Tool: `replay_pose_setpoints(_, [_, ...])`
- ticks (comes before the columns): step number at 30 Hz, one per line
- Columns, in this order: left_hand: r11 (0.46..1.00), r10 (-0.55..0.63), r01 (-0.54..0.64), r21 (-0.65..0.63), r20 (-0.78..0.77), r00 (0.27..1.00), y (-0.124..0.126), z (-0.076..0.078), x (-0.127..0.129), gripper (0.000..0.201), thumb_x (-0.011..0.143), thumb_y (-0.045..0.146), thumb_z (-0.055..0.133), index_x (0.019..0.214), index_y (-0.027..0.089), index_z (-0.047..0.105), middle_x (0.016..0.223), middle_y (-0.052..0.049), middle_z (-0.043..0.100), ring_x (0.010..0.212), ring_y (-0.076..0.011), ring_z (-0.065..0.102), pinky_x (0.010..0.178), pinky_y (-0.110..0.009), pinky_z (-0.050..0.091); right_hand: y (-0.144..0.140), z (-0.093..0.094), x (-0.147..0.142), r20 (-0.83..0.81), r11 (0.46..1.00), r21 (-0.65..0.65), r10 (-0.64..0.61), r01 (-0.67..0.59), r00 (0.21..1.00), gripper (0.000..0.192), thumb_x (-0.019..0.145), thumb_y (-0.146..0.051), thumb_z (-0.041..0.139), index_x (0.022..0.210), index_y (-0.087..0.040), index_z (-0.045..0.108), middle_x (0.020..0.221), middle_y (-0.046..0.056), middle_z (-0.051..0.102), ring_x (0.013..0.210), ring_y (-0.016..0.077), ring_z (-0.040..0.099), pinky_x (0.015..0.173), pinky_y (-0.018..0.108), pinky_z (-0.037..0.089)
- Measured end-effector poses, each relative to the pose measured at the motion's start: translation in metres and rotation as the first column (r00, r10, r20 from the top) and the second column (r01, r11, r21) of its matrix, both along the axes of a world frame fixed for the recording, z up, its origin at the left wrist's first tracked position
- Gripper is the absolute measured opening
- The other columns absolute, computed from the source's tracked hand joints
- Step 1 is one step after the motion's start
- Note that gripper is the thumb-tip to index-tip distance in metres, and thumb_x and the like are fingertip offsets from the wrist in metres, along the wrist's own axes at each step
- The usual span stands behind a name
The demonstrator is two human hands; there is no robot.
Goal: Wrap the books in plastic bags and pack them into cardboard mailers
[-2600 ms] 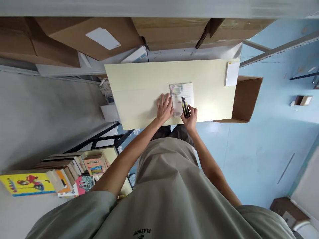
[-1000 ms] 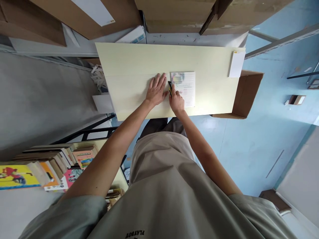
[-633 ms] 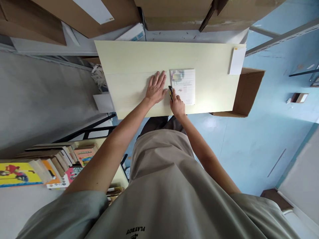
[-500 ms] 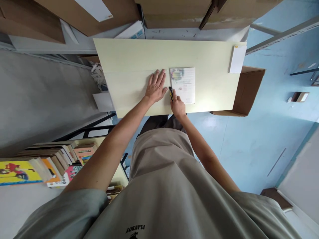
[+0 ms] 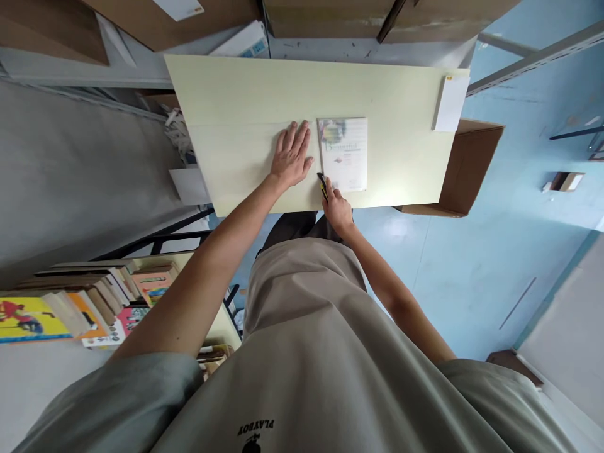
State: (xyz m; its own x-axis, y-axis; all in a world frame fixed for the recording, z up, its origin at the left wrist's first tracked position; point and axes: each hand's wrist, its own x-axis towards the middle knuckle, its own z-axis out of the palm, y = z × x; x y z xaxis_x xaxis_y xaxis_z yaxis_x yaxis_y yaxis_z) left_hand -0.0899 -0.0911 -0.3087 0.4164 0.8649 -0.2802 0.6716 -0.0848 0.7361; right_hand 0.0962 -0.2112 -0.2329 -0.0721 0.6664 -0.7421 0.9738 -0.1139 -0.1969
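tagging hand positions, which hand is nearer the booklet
Right. The right hand, holding a utility knife, is at the near left corner of the booklet; the left hand lies spread on the tabletop left of the booklet, apart from it.

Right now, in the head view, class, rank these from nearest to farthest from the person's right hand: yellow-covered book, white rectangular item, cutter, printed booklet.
1. Cutter: held in the right hand.
2. Printed booklet: just beyond the hand.
3. White rectangular item: tabletop's far right corner.
4. Yellow-covered book: at the picture's left edge.
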Motion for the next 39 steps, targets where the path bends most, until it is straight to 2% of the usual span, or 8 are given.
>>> replay_pose_setpoints(7, [1.0,0.0,0.0,-0.019,0.0,1.0,0.0,-0.001,0.0,0.098,0.109,0.072,0.047,0.191,0.02,0.034,0.201,-0.008,0.026,0.19,-0.0389,0.005,0.155,-0.065,-0.005,-0.016,0.004,0.01,0.051,0.995,-0.048,0.088,-0.086,0.995,0.078,0.127,-0.028,0.032,0.196,-0.025,-0.003,0.159,0.027,0.066,0.125,0.0343,0.08,0.109,0.046,0.065])
replay_pose_setpoints(14, [1.0,0.005,-0.005,-0.021,0.007,1.0,0.001,-0.007,0.0,0.101,0.109,0.075,0.048,0.192,0.021,0.032,0.2,-0.009,0.028,0.19,-0.039,0.003,0.155,-0.065,-0.004,-0.025,0.012,0.018,0.058,0.981,-0.099,0.174,-0.168,0.983,0.073,0.124,-0.023,0.027,0.196,-0.02,0.011,0.161,0.028,0.065,0.125,0.0335,0.082,0.107,0.044,0.067])
replay_pose_setpoints(20, [1.0,0.009,-0.009,-0.011,0.015,1.0,0.004,0.0,0.001,0.104,0.106,0.08,0.052,0.19,0.02,0.038,0.199,-0.013,0.03,0.19,-0.0419,0.008,0.154,-0.067,-0.004,-0.023,0.037,0.019,0.005,0.957,-0.178,0.233,-0.229,0.972,0.074,0.124,-0.024,0.032,0.196,-0.018,0.013,0.163,0.031,0.064,0.132,0.0371,0.079,0.11,0.046,0.064])
replay_pose_setpoints(26, [1.0,0.021,-0.021,0.021,-0.033,0.999,0.01,0.005,0.008,0.099,0.107,0.078,0.056,0.185,0.018,0.045,0.196,-0.023,0.034,0.185,-0.0505,0.02,0.147,-0.083,0.009,-0.013,0.081,0.029,-0.064,1.0,0.002,0.017,-0.017,0.998,0.075,0.126,-0.036,0.035,0.196,-0.019,0.015,0.159,0.024,0.07,0.128,0.0379,0.079,0.108,0.045,0.063])
replay_pose_setpoints(29, [0.998,0.061,-0.06,0.025,-0.068,0.996,0.014,0.011,0.013,0.092,0.108,0.065,0.063,0.181,0.011,0.048,0.192,-0.03,0.037,0.182,-0.0517,0.03,0.145,-0.083,0.021,0.003,0.1,0.032,-0.16,0.974,0.174,-0.118,0.145,0.98,0.084,0.12,-0.036,0.044,0.195,-0.018,0.012,0.158,0.024,0.072,0.127,0.0398,0.079,0.107,0.049,0.064])
replay_pose_setpoints(33, [0.995,0.05,-0.047,0.083,-0.025,0.998,0.025,0.053,0.011,0.088,0.109,0.046,0.066,0.184,0.008,0.039,0.189,-0.032,0.043,0.179,-0.0428,0.043,0.147,-0.064,0.037,0.049,0.129,0.026,-0.338,0.852,0.399,-0.206,0.339,0.918,0.087,0.111,-0.031,0.051,0.189,-0.016,0.014,0.147,0.023,0.076,0.115,0.0368,0.081,0.102,0.051,0.066])
replay_pose_setpoints(36, [0.967,0.055,-0.062,0.245,0.035,0.998,0.043,0.11,0.006,0.081,0.109,0.039,0.065,0.184,0.015,0.043,0.183,-0.025,0.056,0.171,-0.04,0.056,0.146,-0.061,0.043,0.108,0.159,0.016,-0.442,0.723,0.569,-0.132,0.391,0.887,0.074,0.111,-0.032,0.051,0.18,-0.018,0.028,0.151,0.024,0.071,0.117,0.0348,0.08,0.103,0.051,0.066])
replay_pose_setpoints(39, [0.895,0.07,-0.116,0.432,0.119,0.99,0.071,0.177,0.0,0.069,0.112,0.033,0.062,0.18,0.026,0.053,0.176,-0.017,0.066,0.165,-0.0378,0.063,0.142,-0.062,0.05,0.185,0.197,-0.002,-0.428,0.591,0.734,0.02,0.335,0.903,0.067,0.116,-0.035,0.048,0.179,-0.019,0.031,0.16,0.026,0.062,0.13,0.0378,0.074,0.103,0.055,0.067])
